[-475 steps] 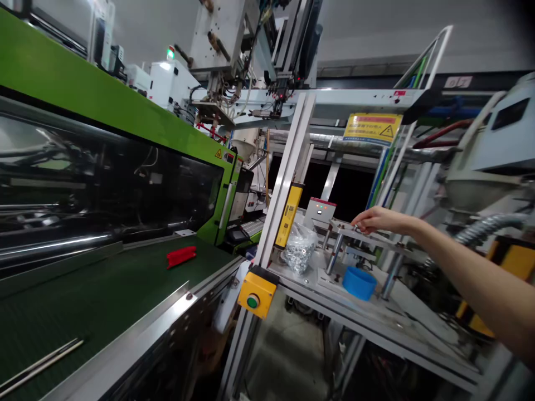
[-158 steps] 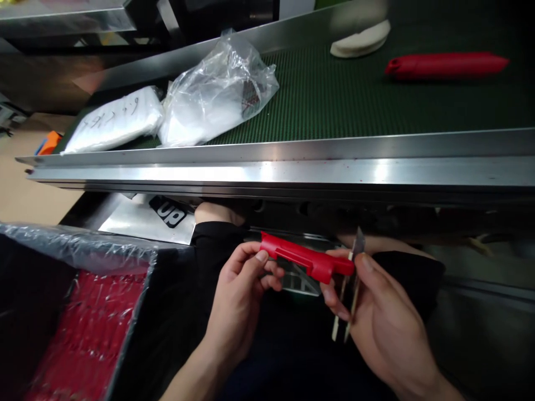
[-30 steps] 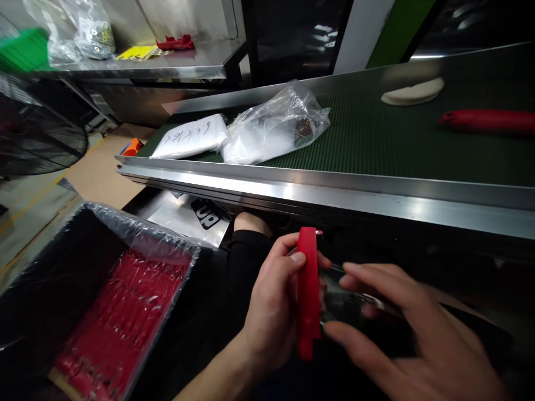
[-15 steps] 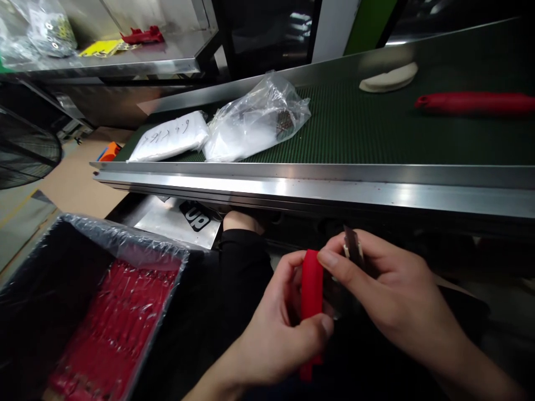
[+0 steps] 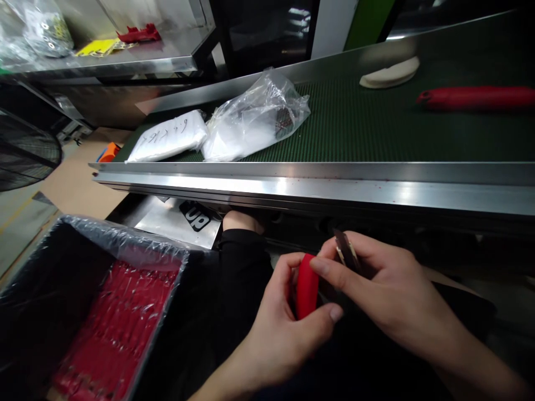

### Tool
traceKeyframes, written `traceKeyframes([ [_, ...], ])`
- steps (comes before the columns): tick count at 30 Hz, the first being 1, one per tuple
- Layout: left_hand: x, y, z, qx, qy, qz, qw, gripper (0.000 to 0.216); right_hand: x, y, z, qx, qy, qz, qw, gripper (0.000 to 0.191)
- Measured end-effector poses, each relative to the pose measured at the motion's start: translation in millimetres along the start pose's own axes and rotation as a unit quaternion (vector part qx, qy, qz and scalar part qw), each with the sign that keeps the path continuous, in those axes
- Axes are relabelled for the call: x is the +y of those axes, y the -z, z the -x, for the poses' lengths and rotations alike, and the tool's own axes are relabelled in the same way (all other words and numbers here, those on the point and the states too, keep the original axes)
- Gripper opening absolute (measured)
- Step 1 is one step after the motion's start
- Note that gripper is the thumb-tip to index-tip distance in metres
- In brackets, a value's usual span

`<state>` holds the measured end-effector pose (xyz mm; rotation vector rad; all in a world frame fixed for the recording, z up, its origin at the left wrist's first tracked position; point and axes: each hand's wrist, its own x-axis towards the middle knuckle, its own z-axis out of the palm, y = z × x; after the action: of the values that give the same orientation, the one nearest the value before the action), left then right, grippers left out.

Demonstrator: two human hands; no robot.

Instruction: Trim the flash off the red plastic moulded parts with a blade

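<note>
Since half a second ago the red part (image 5: 307, 287) has tipped its far end away from the camera, so it now shows shorter, and the right forefinger has slid across its top. It sits just below the steel rail (image 5: 292, 186), its long axis running from the palm up toward that rail. The left hand (image 5: 284, 328) is closed around it, fingers behind and thumb pressed across the lower end, so this hand carries it. The right hand (image 5: 388, 295) lies on the part's right side, touching it with one fingertip; its other fingers are curled and pinch a thin blade (image 5: 343, 253) that slants up toward the rail, just beside the part's upper end.

Beyond the rail, on the green belt (image 5: 376, 128), lie two plastic bags (image 5: 254, 117), a white pad (image 5: 390, 72) and another long red piece (image 5: 476, 97), well apart from both hands. Below the rail and to the left stands a film-lined black bin (image 5: 25, 289) with rows of red parts (image 5: 112, 328) in it.
</note>
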<state>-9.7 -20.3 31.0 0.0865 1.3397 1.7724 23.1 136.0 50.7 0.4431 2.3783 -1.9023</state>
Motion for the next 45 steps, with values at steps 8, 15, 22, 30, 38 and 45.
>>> traceKeyframes([
  [8,-8,5,-1,-0.031,0.015,0.082,0.996,0.038,1,8,1,-0.047,0.014,-0.020,0.999,0.026],
  [15,-6,5,-3,-0.014,-0.026,0.048,0.998,0.036,5,7,0,-0.030,0.030,-0.009,0.999,0.021],
  [22,0,3,-3,0.022,-0.032,-0.003,0.999,0.041,5,2,2,-0.033,-0.005,-0.037,0.999,0.016],
  [30,-4,8,-2,-0.054,-0.001,0.110,0.992,0.045,8,5,1,-0.053,0.012,-0.014,0.998,0.012],
  [38,-1,6,-2,-0.020,-0.024,0.066,0.997,0.046,10,-2,6,-0.041,0.010,-0.021,0.999,0.019],
  [45,6,6,1,-0.019,-0.020,0.087,0.996,0.047,15,8,8,0.102,0.151,0.145,0.973,0.025],
])
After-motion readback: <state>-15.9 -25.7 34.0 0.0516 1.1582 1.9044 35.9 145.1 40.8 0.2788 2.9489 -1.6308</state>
